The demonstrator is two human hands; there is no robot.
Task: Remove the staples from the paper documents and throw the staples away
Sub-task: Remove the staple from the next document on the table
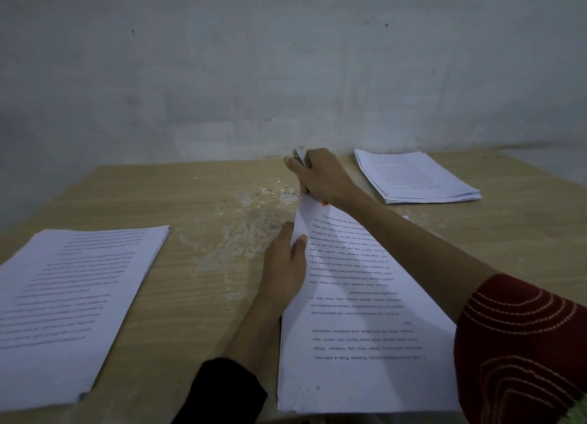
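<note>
A stapled paper document (359,312) lies in front of me on the wooden table (197,264), its printed text upside down. My left hand (286,264) pinches its left edge near the far corner, thumb on top. My right hand (320,177) grips a metal staple remover (299,156) with an orange part showing under the palm, and sits right at the document's far corner. The staple itself is hidden by the hand. A scatter of loose staples (279,191) lies on the table just left of that corner.
One stack of printed papers (73,303) lies at the near left, another paper stack (416,177) at the far right. A grey wall (286,68) rises directly behind the table's far edge.
</note>
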